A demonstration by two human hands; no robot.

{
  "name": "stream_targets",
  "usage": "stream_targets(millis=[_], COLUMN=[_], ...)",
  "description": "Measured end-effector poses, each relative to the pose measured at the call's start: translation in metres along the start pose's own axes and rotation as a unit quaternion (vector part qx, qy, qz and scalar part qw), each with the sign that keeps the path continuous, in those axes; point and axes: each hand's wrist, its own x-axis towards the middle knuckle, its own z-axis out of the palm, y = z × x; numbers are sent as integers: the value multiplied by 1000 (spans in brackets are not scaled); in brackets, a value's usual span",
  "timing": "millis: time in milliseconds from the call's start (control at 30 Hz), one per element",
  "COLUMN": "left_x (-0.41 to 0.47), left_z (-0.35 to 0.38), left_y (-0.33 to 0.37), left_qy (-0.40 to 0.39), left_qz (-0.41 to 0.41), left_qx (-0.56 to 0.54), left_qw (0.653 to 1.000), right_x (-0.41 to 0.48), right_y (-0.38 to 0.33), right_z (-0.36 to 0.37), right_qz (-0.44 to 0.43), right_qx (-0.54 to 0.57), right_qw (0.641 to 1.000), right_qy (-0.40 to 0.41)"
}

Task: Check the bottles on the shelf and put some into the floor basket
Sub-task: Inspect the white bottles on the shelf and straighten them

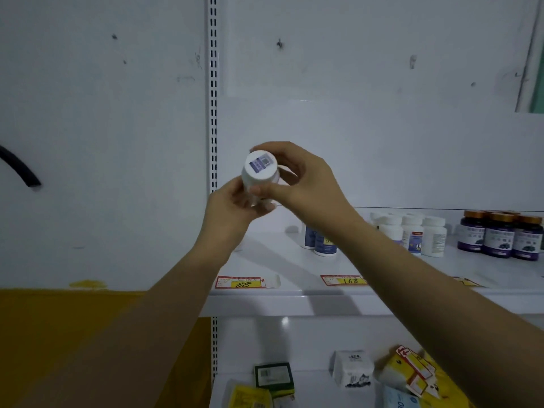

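Head view: both hands are clamped on one white bottle, held up before the wall, above the left end of the shelf. The left hand grips its lower end and the right hand wraps the barrel, with the round stickered end facing the camera. It looks like smooth, rigid plastic, probably light and a little slippery, best held round the barrel. White bottles and dark gold-capped bottles stand to the right on the glossy white shelf. The basket is out of view.
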Motion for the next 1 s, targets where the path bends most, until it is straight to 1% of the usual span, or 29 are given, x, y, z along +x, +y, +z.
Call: stream_targets(millis=[67,167,233,267,367,433,467,533,567,633,700,767,833,900,933,1000], left_x=[2,7,9,10,10,10,10,8,7,5,4,5,7,8,8,7], left_z=[3,4,2,0,-5,-5,-3,2,5,7,7,9,11,15,17,20], left_y=[7,12,12,11,11,10,10,9,9,9,8,4,-2,-12,-16,-23], left_qy=[15,8,-7,-19,-56,-78,-89,-117,-135,-170,-188,-168,-111,-51,-30,-13], left_qz=[47,94,77,57,-8,-48,-78,-154,-185,-236,-263,-263,-230,-164,-132,-86], left_qx=[28,89,114,105,96,81,55,-8,-25,-33,-24,6,77,180,212,235], left_qw=[998,992,991,993,994,992,991,981,973,956,946,950,964,969,968,968], right_x=[-10,-16,-14,-10,10,28,36,49,53,56,56,53,52,52,52,54], right_y=[1,5,2,0,-9,-12,-14,-14,-11,-1,9,17,21,24,25,25], right_z=[6,8,5,3,-7,-15,-17,-22,-23,-26,-28,-29,-28,-27,-26,-23], right_qz=[-60,-99,-93,-76,30,129,190,320,372,440,475,488,470,427,399,344], right_qx=[-32,-46,-36,-21,57,103,106,69,39,-6,-9,18,52,46,29,-3], right_qw=[997,992,993,996,997,986,976,945,926,893,873,866,875,897,909,930], right_qy=[30,59,58,53,44,27,10,-27,-48,-93,-112,-108,-99,-106,-116,-130])
